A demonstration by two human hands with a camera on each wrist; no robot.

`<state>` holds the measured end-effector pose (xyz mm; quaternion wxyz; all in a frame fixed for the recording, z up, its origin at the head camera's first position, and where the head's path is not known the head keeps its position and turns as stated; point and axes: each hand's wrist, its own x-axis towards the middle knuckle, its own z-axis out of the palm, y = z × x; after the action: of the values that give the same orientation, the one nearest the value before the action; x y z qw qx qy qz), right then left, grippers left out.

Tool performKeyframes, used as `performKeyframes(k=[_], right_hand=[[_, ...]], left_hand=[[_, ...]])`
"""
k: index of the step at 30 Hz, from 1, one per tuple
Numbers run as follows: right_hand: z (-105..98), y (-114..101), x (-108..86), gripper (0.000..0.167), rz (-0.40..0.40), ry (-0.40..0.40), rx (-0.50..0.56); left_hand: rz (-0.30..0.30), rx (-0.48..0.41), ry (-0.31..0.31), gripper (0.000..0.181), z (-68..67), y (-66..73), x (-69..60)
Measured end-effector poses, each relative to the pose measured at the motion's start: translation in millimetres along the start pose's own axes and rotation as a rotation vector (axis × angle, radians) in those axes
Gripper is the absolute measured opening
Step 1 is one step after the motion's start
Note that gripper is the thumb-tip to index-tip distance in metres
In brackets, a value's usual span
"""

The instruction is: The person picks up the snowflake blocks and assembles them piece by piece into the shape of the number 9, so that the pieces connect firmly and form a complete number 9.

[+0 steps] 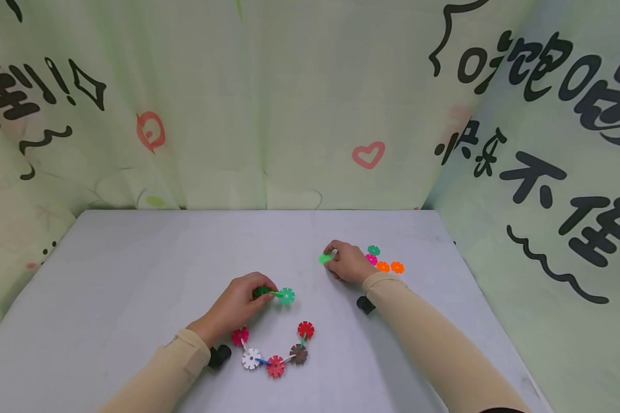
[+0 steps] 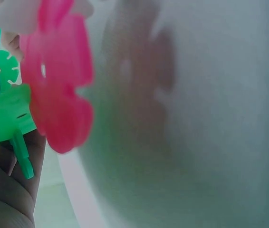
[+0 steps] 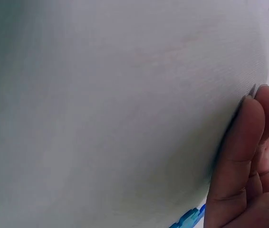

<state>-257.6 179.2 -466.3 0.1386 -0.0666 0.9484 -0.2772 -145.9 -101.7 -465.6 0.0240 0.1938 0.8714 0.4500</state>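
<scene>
Head view showed the left hand [image 1: 236, 303] gripping linked green discs [image 1: 289, 296] near a multicolored disc chain [image 1: 271, 370] on the table [image 1: 150, 264]; the right hand [image 1: 349, 263] pinched a light green disc [image 1: 324, 259] near loose discs [image 1: 383, 266].

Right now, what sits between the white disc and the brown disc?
Head view: a red disc, linked to the white disc by a blue connector and to the brown disc by a pale connector.
</scene>
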Motion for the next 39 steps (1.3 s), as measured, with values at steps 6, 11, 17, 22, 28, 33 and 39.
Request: performKeyframes(k=[6, 11, 17, 22, 28, 33, 39], right_hand=[[-3, -1, -5.2, 0.029, -0.012, 0.057, -0.031], [-2, 1, -10.1, 0.018, -0.056, 0.091, -0.03], [-1, 6, -16.5, 0.011, -0.08, 0.095, -0.006], [2, -5, -37.2, 0.01, -0.116, 0.073, 0.08], [12, -24, -69.4, 0.007, -0.287, 0.017, 0.142], [20, -38, -84.8, 0.008, -0.411, 0.032, 0.164], [28, -48, -91.6, 0.01, -0.461, 0.093, 0.108]], left_hand=[[0.002, -0.004, -0.001, 0.013, 1.0, 0.0, 1.1], [0.009, 0.001, -0.001, 0.013, 1.3, -0.1, 2.2], [0.025, -0.003, 0.0, 0.015, 1.0, -0.1, 3.3], [0.021, 0.002, 0.003, 0.026, 1.9, -1.5, 3.6], [-0.005, 0.017, 0.011, 0.031, 2.2, -0.6, 3.5], [-0.008, 0.026, 0.029, 0.03, 1.6, -0.2, 4.7], [-0.001, 0.014, 0.015, 0.03, 1.0, 1.1, 5.9]])
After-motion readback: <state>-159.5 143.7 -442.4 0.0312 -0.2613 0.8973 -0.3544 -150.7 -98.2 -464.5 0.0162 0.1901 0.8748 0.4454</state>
